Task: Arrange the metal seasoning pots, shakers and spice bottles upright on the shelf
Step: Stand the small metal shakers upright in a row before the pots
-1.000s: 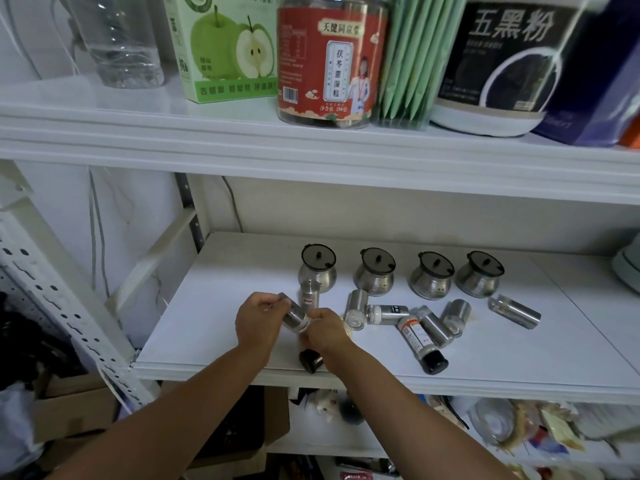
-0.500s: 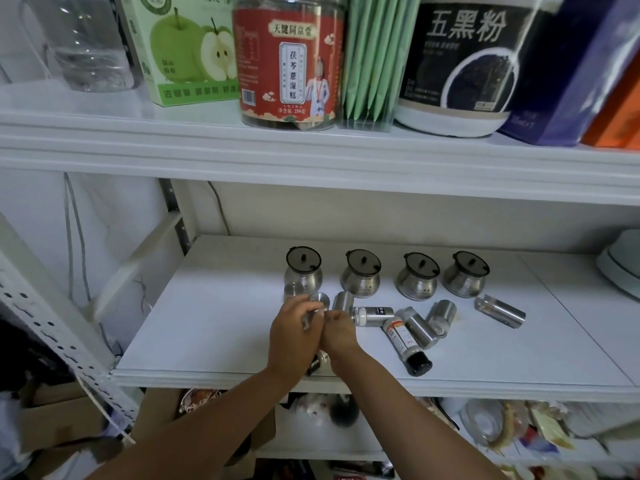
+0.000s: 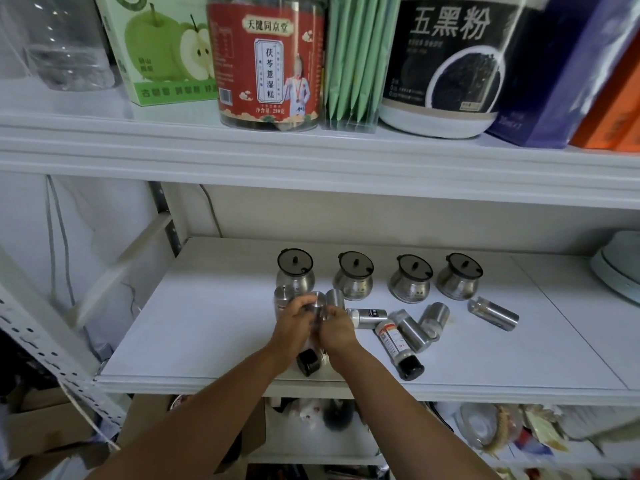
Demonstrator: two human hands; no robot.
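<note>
At the far left of the white shelf [image 3: 214,327] the board is bare up to an upright steel shaker [image 3: 283,299] standing in front of the leftmost seasoning pot [image 3: 295,276]. Just beside it my left hand [image 3: 295,322] has its fingers [image 3: 306,304] curled closed around a small steel shaker [image 3: 318,306], which I hold just above the shelf; its round top shows between my two hands. My right hand [image 3: 337,326] meets the left on the same shaker, its fingers wrapped against the right side of it. Whether the shaker's base touches the shelf I cannot tell, since my hands cover it. Below my wrists, near the front edge, a black-capped bottle [image 3: 308,362] lies on the shelf, mostly hidden by my forearms.

Right behind my right hand another steel shaker [image 3: 335,298] stands upright. Along the back, three more seasoning pots stand in a row with the first: the second pot [image 3: 353,276], the third pot [image 3: 411,279] and the fourth pot [image 3: 459,277], all upright with dark lids on.

To the right of my hands the rest lie on their sides: a labelled steel bottle [image 3: 369,317] pointing sideways, a glass spice bottle [image 3: 398,348] with an orange-and-white label and a black cap toward the front edge, a steel shaker [image 3: 412,330] touching it, and a shorter shaker [image 3: 434,320] just beside that one. Set apart farther right lies one last steel shaker [image 3: 493,313].
</note>
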